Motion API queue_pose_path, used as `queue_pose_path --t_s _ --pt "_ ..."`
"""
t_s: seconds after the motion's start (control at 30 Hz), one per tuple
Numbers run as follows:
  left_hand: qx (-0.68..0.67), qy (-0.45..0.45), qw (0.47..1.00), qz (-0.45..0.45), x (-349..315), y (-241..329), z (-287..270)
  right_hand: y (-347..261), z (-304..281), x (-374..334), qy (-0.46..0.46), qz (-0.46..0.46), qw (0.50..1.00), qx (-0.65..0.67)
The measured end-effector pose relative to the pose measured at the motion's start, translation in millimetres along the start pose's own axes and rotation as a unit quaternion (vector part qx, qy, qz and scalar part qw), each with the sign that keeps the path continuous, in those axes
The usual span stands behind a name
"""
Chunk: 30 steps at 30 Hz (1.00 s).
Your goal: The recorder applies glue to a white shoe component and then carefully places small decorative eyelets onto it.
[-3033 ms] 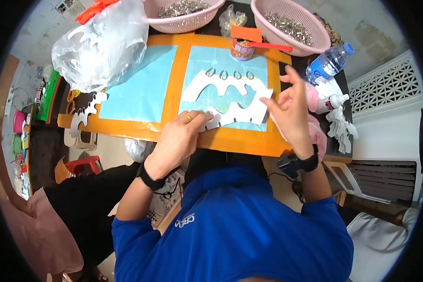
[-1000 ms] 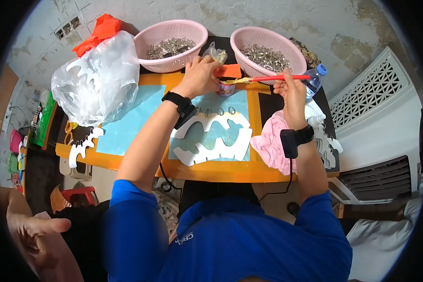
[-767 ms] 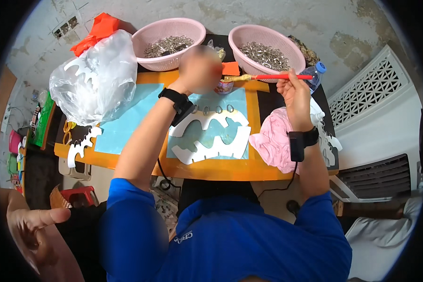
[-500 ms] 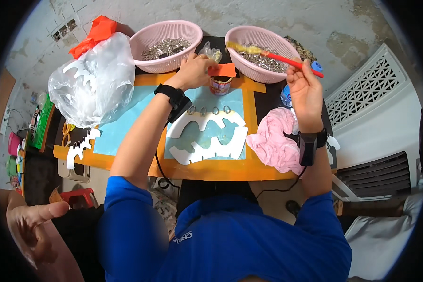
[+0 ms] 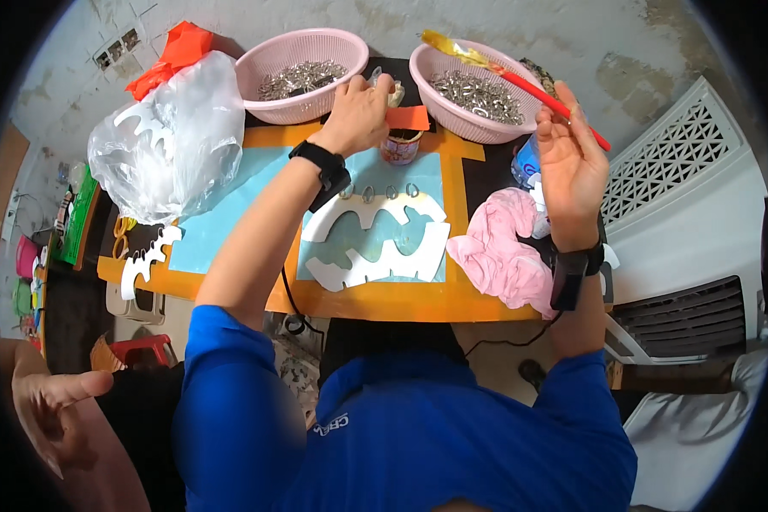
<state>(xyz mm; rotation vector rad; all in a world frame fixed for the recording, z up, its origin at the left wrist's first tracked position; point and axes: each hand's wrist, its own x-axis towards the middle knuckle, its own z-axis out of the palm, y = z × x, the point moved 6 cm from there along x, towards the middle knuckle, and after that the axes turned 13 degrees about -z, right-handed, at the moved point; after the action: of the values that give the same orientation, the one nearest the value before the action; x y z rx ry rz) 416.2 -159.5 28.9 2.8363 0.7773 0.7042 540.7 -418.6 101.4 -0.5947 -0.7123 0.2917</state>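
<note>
My right hand [image 5: 576, 171] is raised at the right, its fingers pinching the red handle of a brush [image 5: 533, 96]. The brush slants up to the left, its yellow-coated end over a pink basket. My left hand [image 5: 358, 115] is bent beside an orange-red flap [image 5: 408, 119] above a small printed tin [image 5: 399, 149]. Its fingers curl and their tips are hidden. Nearer to me, two white toothed, curved pieces [image 5: 422, 263] lie on blue sheeting [image 5: 273, 183]. Several small metal rings [image 5: 392, 193] sit in a row along the upper piece.
Two pink baskets [image 5: 367, 64] of small metal parts stand at the back. A plastic bag [image 5: 213, 136] holds white pieces at left. Pink cloth [image 5: 503, 247] and a blue-labelled bottle [image 5: 526, 160] are at right. A white chair [image 5: 683, 188] stands beyond; another person's hand [image 5: 64, 397] shows at lower left.
My right hand has moved a little right with the brush, whose coated end has risen. My left hand has shifted slightly up and right, its fingers now more bent. The view has tilted a little.
</note>
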Motion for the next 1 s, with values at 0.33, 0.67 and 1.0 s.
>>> queue_pose_path --t_s 0.33,0.67,1.0 --pt "-0.269 -0.019 0.956 -0.116 -5.5 -32.1 -17.6 5.8 -22.3 -41.6 -0.010 0.061 0.998 -0.008" --pt "-0.209 -0.022 0.966 -0.151 -255.6 -21.9 -82.8 32.8 7.1 -118.4 -0.211 0.171 0.950 -0.156" --pt "-0.118 0.030 0.990 -0.075 -280.0 -18.8 -59.8 44.5 38.9 -127.3 -0.424 0.048 0.876 -0.223"
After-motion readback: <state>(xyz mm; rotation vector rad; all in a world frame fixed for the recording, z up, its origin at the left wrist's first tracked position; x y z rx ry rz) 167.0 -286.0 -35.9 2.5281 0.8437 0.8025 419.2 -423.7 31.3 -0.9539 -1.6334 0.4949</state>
